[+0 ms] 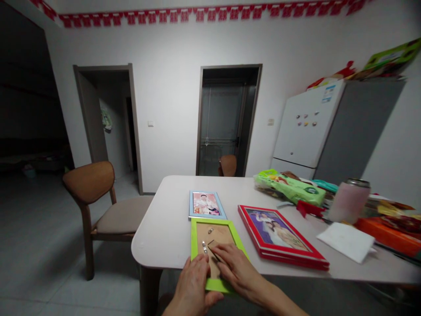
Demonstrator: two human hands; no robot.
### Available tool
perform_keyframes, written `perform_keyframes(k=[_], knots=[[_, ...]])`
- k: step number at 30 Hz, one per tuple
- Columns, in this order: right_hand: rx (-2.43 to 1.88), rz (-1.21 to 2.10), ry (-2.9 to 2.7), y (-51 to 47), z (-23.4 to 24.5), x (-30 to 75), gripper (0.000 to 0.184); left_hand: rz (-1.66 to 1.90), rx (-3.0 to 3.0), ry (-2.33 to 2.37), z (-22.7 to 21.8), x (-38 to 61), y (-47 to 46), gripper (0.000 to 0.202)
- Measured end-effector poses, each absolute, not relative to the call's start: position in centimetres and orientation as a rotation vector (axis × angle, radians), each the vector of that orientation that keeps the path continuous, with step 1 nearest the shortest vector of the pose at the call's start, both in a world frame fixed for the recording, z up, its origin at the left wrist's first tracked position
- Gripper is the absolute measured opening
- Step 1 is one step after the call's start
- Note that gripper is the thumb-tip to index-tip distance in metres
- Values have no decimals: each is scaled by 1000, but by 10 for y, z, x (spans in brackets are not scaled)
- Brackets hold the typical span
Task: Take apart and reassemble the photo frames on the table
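Two-handed, we have the green frame (194, 241) pointing lengthwise away, left hand (193, 278) clamped on its near-left corner, right hand (238, 267) over its backing (222, 235), grip unclear.

My right hand (235, 265) hides part of the thin dark tool (213, 253) I grip; my left hand (194, 276) covers the lower left side of the green photo frame (194, 237). The view's bottom edge crops my right forearm (279, 298).

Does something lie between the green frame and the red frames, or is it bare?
The head view shows only bare tabletop between the green frame and red frames.
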State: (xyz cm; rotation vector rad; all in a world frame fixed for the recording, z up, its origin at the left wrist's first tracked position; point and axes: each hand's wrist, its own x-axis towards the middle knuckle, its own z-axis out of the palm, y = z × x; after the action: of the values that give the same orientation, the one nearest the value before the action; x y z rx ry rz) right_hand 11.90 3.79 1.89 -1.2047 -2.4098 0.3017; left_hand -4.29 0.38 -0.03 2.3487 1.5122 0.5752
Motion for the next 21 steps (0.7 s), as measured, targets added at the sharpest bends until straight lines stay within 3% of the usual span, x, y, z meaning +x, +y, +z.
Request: perform_keyframes(k=[6,15,21], knots=[[-1237,199,-2434,67,16,93,28,630,2332,1481,-5,-45,7,67],[-1240,308,-2407,71,12,85,37,793,2312,1399,-12,-48,9,51],[-1180,368,-2371,72,7,84,32,841,2317,1362,-12,-49,10,55]])
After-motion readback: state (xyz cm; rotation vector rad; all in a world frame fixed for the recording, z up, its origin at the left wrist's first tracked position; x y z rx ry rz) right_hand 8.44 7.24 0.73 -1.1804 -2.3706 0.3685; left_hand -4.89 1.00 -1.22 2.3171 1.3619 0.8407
